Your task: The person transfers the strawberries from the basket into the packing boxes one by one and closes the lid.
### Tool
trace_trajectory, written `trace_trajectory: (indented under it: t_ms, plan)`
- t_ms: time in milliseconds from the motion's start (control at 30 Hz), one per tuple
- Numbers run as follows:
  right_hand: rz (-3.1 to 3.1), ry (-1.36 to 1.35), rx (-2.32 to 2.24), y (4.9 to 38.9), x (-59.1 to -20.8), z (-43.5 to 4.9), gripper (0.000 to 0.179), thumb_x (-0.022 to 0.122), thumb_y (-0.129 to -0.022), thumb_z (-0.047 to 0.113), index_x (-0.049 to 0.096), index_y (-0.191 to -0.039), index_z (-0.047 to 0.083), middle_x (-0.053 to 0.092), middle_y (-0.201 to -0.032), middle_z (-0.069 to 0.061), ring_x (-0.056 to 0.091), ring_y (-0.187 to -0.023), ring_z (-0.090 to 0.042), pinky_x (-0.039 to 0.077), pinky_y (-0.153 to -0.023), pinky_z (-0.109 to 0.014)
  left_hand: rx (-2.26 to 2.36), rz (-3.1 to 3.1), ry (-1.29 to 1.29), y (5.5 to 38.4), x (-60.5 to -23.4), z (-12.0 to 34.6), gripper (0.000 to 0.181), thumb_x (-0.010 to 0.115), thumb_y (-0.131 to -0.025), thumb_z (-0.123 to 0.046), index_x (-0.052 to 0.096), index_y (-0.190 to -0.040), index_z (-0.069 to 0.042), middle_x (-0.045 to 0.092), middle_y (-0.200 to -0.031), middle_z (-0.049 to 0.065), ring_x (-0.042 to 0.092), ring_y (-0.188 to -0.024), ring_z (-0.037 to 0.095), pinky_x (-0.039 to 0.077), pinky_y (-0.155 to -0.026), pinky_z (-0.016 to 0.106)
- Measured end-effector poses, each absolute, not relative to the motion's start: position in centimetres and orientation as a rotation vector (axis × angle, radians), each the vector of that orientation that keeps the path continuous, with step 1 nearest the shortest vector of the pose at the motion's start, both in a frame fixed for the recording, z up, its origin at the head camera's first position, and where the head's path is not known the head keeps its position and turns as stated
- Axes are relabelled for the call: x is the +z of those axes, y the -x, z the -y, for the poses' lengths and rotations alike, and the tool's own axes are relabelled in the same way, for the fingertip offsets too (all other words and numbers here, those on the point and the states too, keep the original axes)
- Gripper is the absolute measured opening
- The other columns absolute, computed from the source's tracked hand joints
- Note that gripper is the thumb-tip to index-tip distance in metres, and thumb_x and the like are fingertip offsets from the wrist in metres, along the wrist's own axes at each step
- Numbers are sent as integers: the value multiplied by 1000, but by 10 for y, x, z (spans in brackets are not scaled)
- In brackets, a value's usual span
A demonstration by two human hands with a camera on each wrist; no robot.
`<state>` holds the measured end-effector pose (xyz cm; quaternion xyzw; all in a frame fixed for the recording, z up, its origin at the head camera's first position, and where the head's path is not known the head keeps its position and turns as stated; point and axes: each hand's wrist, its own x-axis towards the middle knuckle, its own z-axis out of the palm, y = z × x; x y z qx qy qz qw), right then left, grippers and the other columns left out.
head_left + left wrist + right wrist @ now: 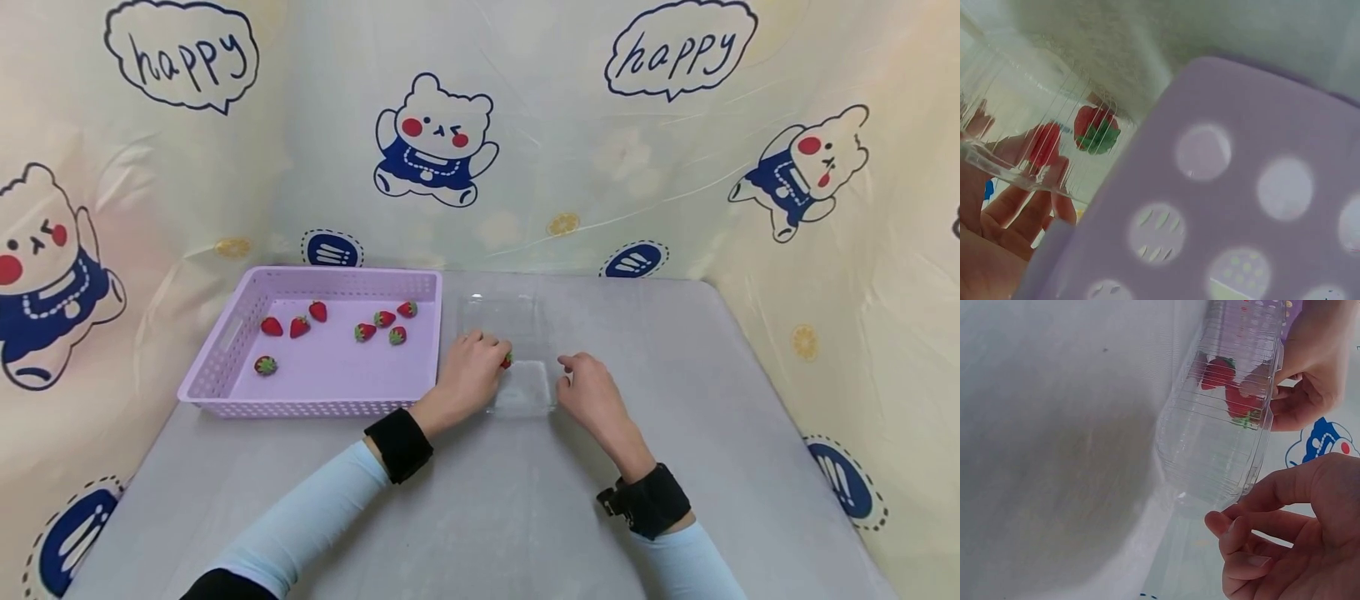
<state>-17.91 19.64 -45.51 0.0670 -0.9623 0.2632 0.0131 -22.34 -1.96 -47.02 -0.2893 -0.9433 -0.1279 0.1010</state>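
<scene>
My left hand (pixel 471 367) reaches over a clear plastic container (pixel 525 387) and pinches a strawberry (pixel 1241 403) between its fingertips. Beside that fruit, a second strawberry (pixel 1096 130) with green leaves shows through the ribbed wall. In the head view, the left fingers largely hide the held berry. My right hand (pixel 592 392) is at the container's right side, its fingers loosely bent. The right wrist view shows its fingertips (pixel 1216 522) right at the container's rim corner, holding nothing. To the left, a lilac basket (pixel 315 408) bears several strawberries (pixel 300 326).
The container's see-through lid (pixel 501 312) lies toward the back. The basket's perforated wall stands close along the left hand's side. A grey cloth (pixel 450 517) covers the table, and a printed curtain (pixel 555 167) hangs behind it.
</scene>
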Motion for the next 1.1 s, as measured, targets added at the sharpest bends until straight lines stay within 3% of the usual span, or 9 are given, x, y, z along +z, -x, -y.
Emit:
trace_trajectory:
  t_ms: [1100]
  plan:
    - [3006,-185,805,177,-453,-195,39,55,-91,-5,69,-127,-11,69,-120,-25,69,-103,-39,57,-80,-46,-294,2809,847,230,-485,7,9,73,-96,-9,76,-104,-14,75,-100,4,58,-90,25,49,-79,43]
